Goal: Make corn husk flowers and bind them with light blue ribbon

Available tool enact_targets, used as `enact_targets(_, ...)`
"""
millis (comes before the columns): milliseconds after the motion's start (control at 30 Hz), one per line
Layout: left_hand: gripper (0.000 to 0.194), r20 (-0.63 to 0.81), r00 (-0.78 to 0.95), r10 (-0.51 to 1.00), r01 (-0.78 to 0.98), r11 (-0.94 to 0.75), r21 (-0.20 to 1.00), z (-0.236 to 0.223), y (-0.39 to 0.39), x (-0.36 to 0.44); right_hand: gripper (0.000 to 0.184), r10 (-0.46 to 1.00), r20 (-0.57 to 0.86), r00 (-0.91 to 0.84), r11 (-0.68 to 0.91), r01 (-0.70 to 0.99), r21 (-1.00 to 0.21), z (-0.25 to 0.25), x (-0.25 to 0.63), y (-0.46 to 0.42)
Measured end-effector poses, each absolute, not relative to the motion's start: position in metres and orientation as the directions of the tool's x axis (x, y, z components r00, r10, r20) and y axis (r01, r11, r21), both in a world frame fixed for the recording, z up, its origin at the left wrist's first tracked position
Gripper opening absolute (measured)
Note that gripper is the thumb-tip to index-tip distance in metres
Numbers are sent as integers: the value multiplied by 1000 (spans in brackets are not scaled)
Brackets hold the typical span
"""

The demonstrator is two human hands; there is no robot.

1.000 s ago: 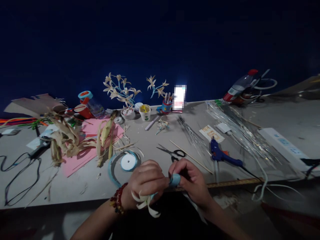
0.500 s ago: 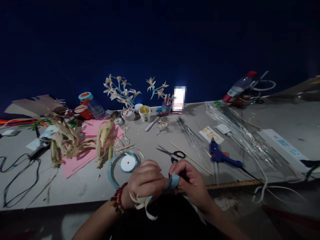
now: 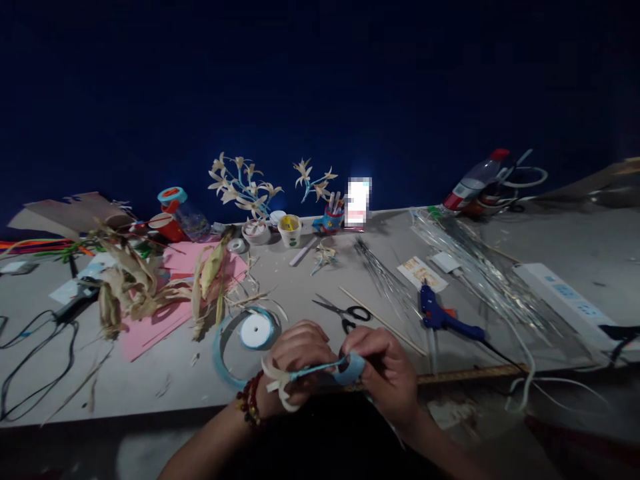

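Note:
My left hand (image 3: 303, 347) is closed around a pale corn-husk flower (image 3: 278, 381), whose thin stem is wrapped in light blue. The bloom hangs near my wrist, and the blue stem (image 3: 316, 369) points right, toward my other hand. A curled piece of light blue tape (image 3: 354, 371) is pinched in my right hand (image 3: 393, 373), touching the stem's end. Just beyond my left hand lies a white spool (image 3: 256, 330) with blue tape around it. Black-handled scissors (image 3: 345, 310) rest beyond my hands, beside a thin wooden stick (image 3: 383, 320).
A blue glue gun (image 3: 445, 315) lies to the right, near bundled wires (image 3: 500, 273) and a power strip (image 3: 565, 300). Dried husks (image 3: 130, 273) cover pink paper (image 3: 150, 337) on the left. Finished husk flowers (image 3: 245, 183) stand in pots at the back, near a lit phone (image 3: 357, 202).
My left hand has turned, bringing the flower up and laying the blue stem across toward the right hand. The tape curl has shifted slightly right with my right hand.

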State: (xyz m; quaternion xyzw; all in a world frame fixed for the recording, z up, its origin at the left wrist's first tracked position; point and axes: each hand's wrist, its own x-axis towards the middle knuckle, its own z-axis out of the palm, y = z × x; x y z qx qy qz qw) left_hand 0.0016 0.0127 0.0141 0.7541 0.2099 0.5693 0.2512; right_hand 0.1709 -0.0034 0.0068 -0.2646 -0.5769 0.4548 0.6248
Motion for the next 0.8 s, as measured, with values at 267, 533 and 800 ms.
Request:
enact_targets(267, 8, 492, 53, 869, -138, -482, 866, 1, -6, 13, 8, 793, 608, 15, 607, -90, -790, -1, 170, -2)
enact_targets(533, 16, 303, 32, 952, -264, -285, 921, -5, -10, 18, 40, 688, 718, -105, 726, 66, -685, 0, 179, -1)
enact_targets(800, 8, 549, 139, 824, -50, -548, 835, 16, -4, 5, 18, 766, 636, -93, 632, -70, -772, 4, 179, -1)
